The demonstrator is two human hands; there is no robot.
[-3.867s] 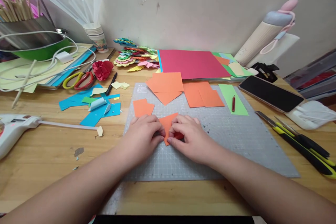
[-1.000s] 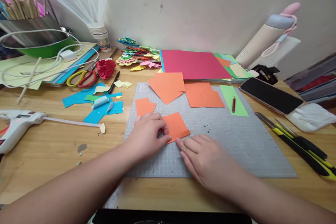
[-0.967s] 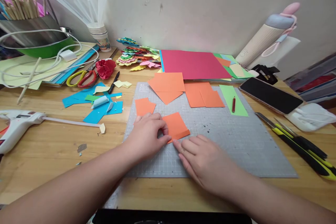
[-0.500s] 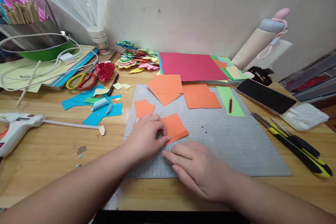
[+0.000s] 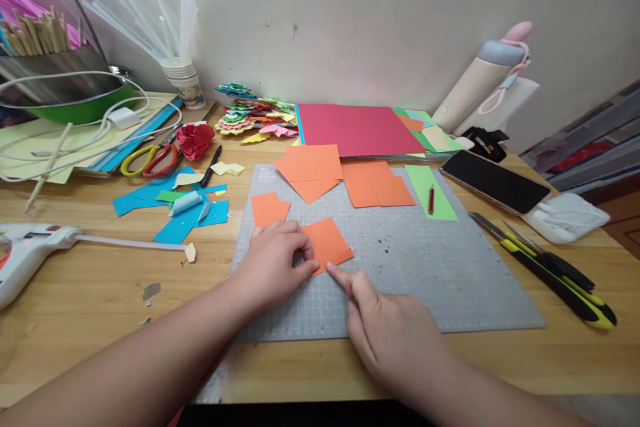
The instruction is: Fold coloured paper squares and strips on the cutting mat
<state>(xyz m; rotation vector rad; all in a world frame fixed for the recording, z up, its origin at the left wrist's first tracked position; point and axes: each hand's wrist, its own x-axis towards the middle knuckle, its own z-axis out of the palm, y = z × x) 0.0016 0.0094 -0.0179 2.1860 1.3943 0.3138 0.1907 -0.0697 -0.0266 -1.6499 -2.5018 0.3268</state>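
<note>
Under my left hand (image 5: 277, 257) lies a square orange paper (image 5: 325, 240) with a narrow folded strip along its near right edge. The left fingers are curled over its left part, and the thumb holds its near corner against the grey cutting mat (image 5: 420, 280). My right hand (image 5: 387, 320) is to the right of it, with the index finger stretched out and its tip on the paper's near edge. The other right fingers are bent and hold nothing. A smaller orange piece (image 5: 267, 208) lies just beyond my left hand.
More orange paper sheets (image 5: 313, 163) and a green strip (image 5: 425, 180) with a short red pencil (image 5: 431, 200) lie farther back. A utility knife (image 5: 550, 273) and a phone (image 5: 495, 180) are at right. At left are a glue gun (image 5: 37, 247), blue scraps (image 5: 185, 221) and scissors (image 5: 150, 160).
My right hand has shifted, and its index fingertip has come onto the paper's near edge. The near folded strip now looks flatter there. My left hand stays on the paper.
</note>
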